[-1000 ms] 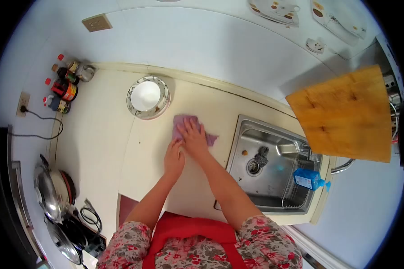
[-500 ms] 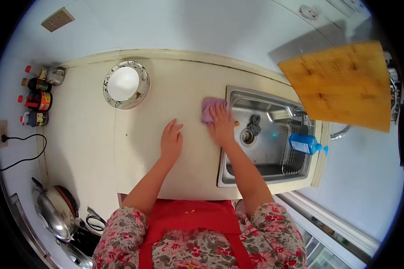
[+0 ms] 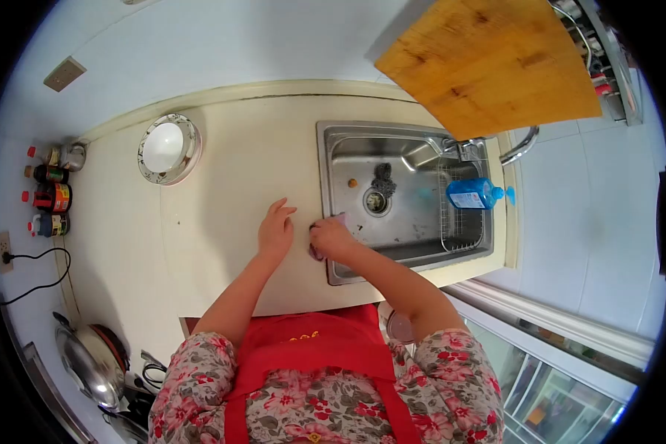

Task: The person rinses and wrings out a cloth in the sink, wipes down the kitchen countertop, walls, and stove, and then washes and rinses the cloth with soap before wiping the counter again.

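At the left rim of the steel sink (image 3: 323,170), my right hand (image 3: 331,238) is closed around a pink-purple cloth (image 3: 314,252), bunched under the fingers. Part of the cloth shows past the fingertips, the rest is covered by my hand. My left hand (image 3: 276,231) is above the cream countertop (image 3: 244,163), a little left of the sink, fingers apart and nothing in them. Inside the sink a dark scouring pad (image 3: 382,180) lies beside the drain (image 3: 377,201), with a small brown bit (image 3: 352,183) near it.
A blue soap bottle (image 3: 470,194) lies over the wire rack (image 3: 462,237) at the sink's right. Stacked bowls (image 3: 163,148) stand at the back left. A wooden cutting board (image 3: 488,70) juts over the faucet (image 3: 522,146). Sauce bottles (image 3: 52,197) and a lidded pan (image 3: 92,362) line the left.
My right hand has drawn the cloth toward me along the sink's left edge, and its fingers went from spread flat to closed. The camera view has shifted right; my left hand stays similar.
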Demonstrator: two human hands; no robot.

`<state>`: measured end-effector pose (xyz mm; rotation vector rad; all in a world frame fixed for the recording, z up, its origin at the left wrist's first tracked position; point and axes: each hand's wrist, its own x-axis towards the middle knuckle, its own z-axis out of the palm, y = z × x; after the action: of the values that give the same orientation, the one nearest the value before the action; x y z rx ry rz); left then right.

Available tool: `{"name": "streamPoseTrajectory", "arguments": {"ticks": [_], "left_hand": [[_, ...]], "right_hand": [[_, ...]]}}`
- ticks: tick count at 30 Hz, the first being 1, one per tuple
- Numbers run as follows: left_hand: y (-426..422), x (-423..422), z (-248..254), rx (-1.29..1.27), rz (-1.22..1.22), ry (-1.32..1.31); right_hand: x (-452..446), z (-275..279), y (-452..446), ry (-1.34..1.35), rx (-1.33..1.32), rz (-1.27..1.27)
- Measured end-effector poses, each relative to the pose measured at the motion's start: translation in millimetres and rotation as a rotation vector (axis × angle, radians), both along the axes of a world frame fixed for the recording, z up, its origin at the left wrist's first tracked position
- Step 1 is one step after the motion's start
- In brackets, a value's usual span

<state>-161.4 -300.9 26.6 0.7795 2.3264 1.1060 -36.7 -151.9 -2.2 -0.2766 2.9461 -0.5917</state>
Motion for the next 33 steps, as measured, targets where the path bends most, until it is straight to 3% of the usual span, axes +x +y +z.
{"name": "streamPoseTrajectory", "arguments": {"ticks": [1,3,5,6,8,9,10,12,15,17,19,21,23,25,26,28,29,31,33], "left_hand": [[4.4,4.3,3.6,0.001,0.000,0.007],[12.7,14.1,10.8,-0.016,0.003,0.062],[24.4,21.8,14.2,0.025,0.045,0.106],[31.4,29.7,14.9,0.065,0.086,0.134],[55.6,44.9,11.6,0.083,0.098,0.151],[63.8,59.1,8.1,0.092,0.094,0.161],[75.1,71.5,4.6,0.096,0.091,0.167],[116.1,92.9,-8.7,-0.003,0.039,0.054],[172.3,127.0,-48.3,0.131,-0.019,-0.049],[216.4,144.4,-40.1,0.119,0.032,-0.145],[248.0,149.5,-28.2,0.114,-0.051,-0.557],[270.9,147.3,-20.6,0.115,-0.016,-0.552],[293.4,144.2,-12.3,0.111,0.021,-0.543],[306.2,140.5,7.7,0.242,0.064,-0.612],[312.3,138.0,17.0,0.233,0.060,-0.608],[320.4,133.0,28.1,0.293,0.115,-0.891],[325.4,133.4,28.3,0.289,0.103,-0.887],[332.4,131.8,25.9,0.426,0.129,-1.010],[340.6,140.8,44.7,0.471,0.148,-1.072]], "right_hand": [[-1.8,-0.4,-2.6,-0.025,0.117,-0.014],[-1.1,8.3,9.7,-0.042,0.092,-0.011],[-2.4,33.5,35.3,-0.205,0.391,-0.101],[6.8,29.9,57.8,-0.197,0.394,-0.091],[42.2,3.9,112.7,0.230,-0.162,-0.498],[69.3,-26.0,124.9,0.221,-0.165,-0.494],[90.2,-62.3,137.6,0.013,-0.722,-0.846],[97.2,-62.2,169.6,-0.189,-1.281,-1.154],[119.0,-10.7,177.2,-0.091,-1.285,-1.265],[125.8,4.9,192.8,0.048,-1.706,-1.230],[129.8,25.2,213.7,0.013,-1.579,-1.189],[127.6,29.7,240.1,-0.025,-1.453,-1.147],[126.0,15.3,284.7,0.311,-0.510,-0.996],[121.5,50.7,314.1,0.408,0.143,-0.959],[116.7,54.4,327.4,0.409,0.136,-0.967],[110.6,64.1,343.1,0.451,0.657,-0.943],[114.6,68.4,346.5,0.452,0.658,-0.956],[120.6,82.2,338.5,0.230,0.169,-0.931],[148.2,71.9,313.8,0.319,-0.220,-1.035]]}}
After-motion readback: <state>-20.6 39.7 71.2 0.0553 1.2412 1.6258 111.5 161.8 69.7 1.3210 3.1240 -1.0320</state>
